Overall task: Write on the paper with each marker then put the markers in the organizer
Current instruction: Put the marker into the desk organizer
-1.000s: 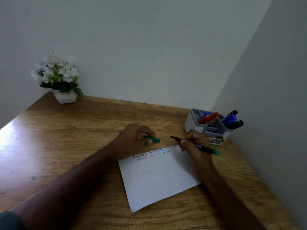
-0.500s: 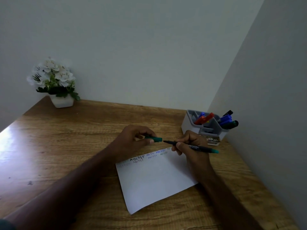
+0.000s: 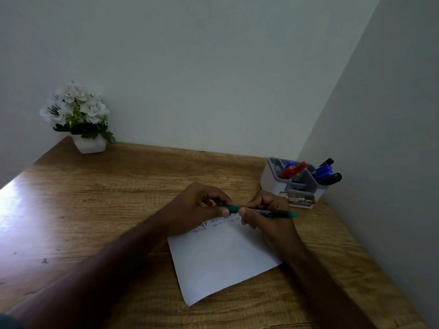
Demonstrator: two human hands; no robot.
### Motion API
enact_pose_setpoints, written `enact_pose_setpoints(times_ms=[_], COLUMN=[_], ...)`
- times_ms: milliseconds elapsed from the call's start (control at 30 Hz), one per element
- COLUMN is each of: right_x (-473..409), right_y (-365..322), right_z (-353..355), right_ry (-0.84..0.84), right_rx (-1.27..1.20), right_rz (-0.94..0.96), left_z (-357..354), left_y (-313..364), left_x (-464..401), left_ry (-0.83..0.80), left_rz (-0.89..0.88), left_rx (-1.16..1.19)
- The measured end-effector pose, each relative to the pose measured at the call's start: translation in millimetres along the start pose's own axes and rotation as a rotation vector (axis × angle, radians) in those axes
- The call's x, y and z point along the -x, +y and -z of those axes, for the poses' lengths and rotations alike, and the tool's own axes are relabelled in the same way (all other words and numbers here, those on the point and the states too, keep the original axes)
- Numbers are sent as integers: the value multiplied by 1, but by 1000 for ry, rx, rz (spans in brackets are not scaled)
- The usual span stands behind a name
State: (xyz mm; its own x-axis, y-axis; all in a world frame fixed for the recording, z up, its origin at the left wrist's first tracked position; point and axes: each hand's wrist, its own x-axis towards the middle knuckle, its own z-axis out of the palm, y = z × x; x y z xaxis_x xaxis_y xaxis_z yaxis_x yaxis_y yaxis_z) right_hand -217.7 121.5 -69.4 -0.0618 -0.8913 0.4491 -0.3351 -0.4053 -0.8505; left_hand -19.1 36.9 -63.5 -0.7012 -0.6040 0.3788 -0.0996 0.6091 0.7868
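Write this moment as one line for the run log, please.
step: capping green marker | left hand: holds cap | right hand: holds marker | organizer: other markers inside

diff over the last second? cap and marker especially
The left hand brought the green cap rightward and the right hand brought the marker leftward; the gap between cap and tip has closed, and the cap now sits over the tip. Both hands kept their grip. The paper, organizer with its markers and flower pot stayed put.
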Motion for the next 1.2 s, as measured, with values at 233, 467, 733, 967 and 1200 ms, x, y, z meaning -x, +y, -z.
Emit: enact_pose_setpoints(times_ms=[233, 467, 733, 967, 1200], right_x=[-1, -1, 1, -30, -95], right_y=[1, -1, -10, -58, -104], right_z=[1, 1, -2, 42, 116], right_ry=[-27, -26, 4, 115, 82], right_rx=[-44, -64, -26, 412, 1009], right_rz=[-18, 18, 12, 153, -75], left_z=[-2, -8, -13, -8, -7], left_y=[2, 5, 13, 14, 11], left_x=[0, -1, -1, -27, -73], left_ry=[4, 4, 112, 171, 84], left_rz=[8, 33, 151, 206, 94], left_rx=[66, 108, 256, 50, -201])
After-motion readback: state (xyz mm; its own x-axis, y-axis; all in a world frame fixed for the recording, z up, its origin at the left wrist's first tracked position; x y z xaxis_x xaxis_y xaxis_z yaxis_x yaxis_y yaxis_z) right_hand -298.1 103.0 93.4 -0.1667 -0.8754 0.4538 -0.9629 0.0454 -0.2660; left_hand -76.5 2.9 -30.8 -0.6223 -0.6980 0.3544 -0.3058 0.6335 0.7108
